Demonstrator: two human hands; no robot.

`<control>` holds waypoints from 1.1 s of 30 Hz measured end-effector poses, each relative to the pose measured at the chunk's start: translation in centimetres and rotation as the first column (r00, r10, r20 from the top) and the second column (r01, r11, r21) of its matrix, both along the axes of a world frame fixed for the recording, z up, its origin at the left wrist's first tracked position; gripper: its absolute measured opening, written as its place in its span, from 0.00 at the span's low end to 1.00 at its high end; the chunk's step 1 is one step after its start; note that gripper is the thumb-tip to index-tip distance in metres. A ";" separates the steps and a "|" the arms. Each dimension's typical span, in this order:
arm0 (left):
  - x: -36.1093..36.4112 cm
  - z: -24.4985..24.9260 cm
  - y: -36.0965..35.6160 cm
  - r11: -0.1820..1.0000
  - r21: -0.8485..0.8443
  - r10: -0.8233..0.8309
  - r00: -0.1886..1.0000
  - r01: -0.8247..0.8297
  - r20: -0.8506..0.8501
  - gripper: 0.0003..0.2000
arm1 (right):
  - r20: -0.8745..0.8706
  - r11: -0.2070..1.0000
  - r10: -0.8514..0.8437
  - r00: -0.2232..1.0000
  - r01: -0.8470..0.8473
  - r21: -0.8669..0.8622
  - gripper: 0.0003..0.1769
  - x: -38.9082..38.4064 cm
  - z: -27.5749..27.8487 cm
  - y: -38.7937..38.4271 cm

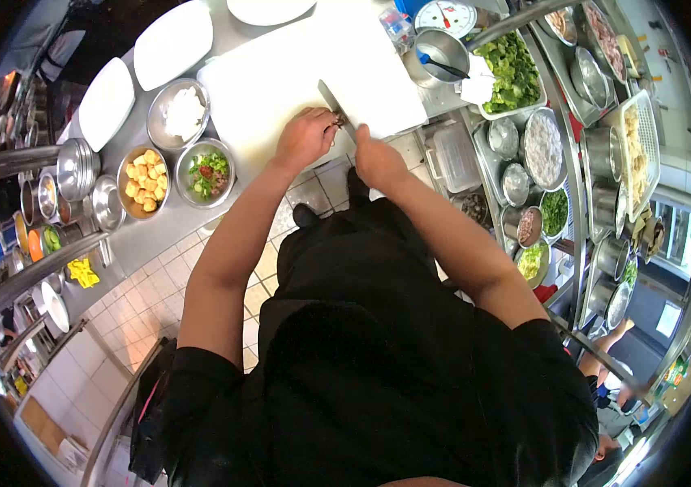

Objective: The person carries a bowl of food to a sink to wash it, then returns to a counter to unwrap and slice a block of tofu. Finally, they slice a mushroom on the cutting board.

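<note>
My right hand (pixel 379 165) is closed round the handle of a kitchen knife (pixel 329 97), whose blade points away from me over the white cutting board (pixel 272 77). Close to the blade's left side, the curled fingers of my left hand (pixel 305 138) pinch a small dark brown piece of food (pixel 339 119). What kind of food it is does not show clearly. Both hands are at the board's near edge. The knife's handle is mostly hidden in my grip.
On the left stand bowls of white pieces (pixel 185 114), golden cubes (pixel 146 180) and mixed greens (pixel 206 170). White plates (pixel 173 45) lie behind them. To the right are a metal pot (pixel 440 58), a scale (pixel 445 18) and leafy greens (pixel 510 73). Another person (pixel 615 377) is at far right.
</note>
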State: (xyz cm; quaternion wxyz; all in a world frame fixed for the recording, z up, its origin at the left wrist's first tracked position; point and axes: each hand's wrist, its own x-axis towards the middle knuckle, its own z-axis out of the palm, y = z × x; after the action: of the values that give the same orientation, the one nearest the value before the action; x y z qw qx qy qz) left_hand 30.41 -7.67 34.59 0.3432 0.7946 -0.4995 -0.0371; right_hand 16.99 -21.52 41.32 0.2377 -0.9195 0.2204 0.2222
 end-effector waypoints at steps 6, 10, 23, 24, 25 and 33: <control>-0.1 0.0 0.0 1.000 0.016 0.022 1.000 -0.022 -0.018 0.08 | -0.030 0.996 0.060 0.998 -0.057 0.064 0.15 1.7 3.6 -1.0; -0.5 0.1 0.3 0.999 -0.018 0.040 0.998 -0.041 -0.051 0.07 | 0.060 0.999 0.024 0.998 -0.026 0.022 0.17 -1.6 -1.4 0.4; -1.5 1.0 1.8 0.997 -0.045 0.054 0.986 -0.062 -0.157 0.16 | 0.021 0.996 -0.055 0.998 0.054 0.070 0.19 -1.2 -0.5 1.5; -1.5 1.0 1.7 0.997 -0.035 0.067 0.984 -0.074 -0.162 0.15 | 0.047 0.997 -0.055 0.997 0.052 0.064 0.19 -0.7 -0.8 1.2; -1.6 0.8 1.7 0.997 -0.034 0.057 0.985 -0.063 -0.160 0.15 | 0.071 0.997 -0.062 0.996 0.058 0.059 0.18 -0.3 -0.4 0.9; -1.5 0.3 1.6 0.988 -0.080 0.122 0.983 -0.133 -0.134 0.11 | -0.012 0.997 0.000 1.000 0.001 0.082 0.16 -0.1 1.7 1.2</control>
State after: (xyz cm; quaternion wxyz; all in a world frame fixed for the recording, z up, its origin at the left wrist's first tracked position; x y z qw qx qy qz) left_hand 28.93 -6.06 34.88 0.4112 0.8049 -0.4255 -0.0440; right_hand 16.93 -20.29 43.01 0.2739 -0.9077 0.2126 0.2364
